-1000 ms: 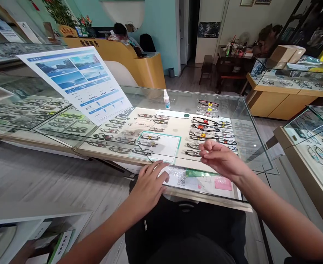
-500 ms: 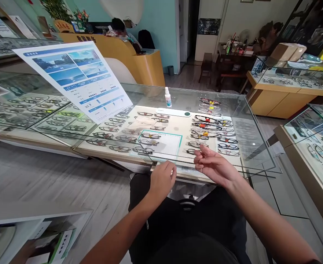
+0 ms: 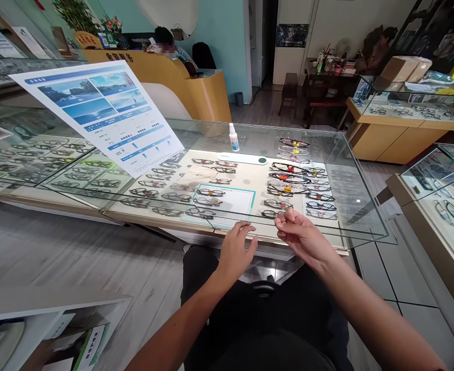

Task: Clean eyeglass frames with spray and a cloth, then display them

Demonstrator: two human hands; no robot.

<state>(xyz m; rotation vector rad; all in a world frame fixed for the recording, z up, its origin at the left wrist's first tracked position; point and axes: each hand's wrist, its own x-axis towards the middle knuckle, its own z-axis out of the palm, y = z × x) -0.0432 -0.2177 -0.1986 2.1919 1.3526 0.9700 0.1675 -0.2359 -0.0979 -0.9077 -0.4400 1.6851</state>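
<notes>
My left hand hovers by the front edge of the glass display case. Its thumb stands apart from the fingers, and nothing shows in it. To the right, my right hand is raised at the same edge, palm turned partly up. Its fingers are curled, with thumb and fingertips together; whatever they hold, if anything, is too small to make out. Under the glass beyond it lies a dark pair of glasses. Nearer my left hand, a teal-bordered white sheet lies among several spectacle frames.
On the glass stand a white spray bottle and, to the left, a tilted printed sheet. Another display case is close on the right. A white shelf unit is at lower left. Two people sit farther back.
My left hand has shifted slightly right, and its fingers and thumb have spread from a loose curl. My right hand's fingertips have drawn together. The view has shifted slightly.
</notes>
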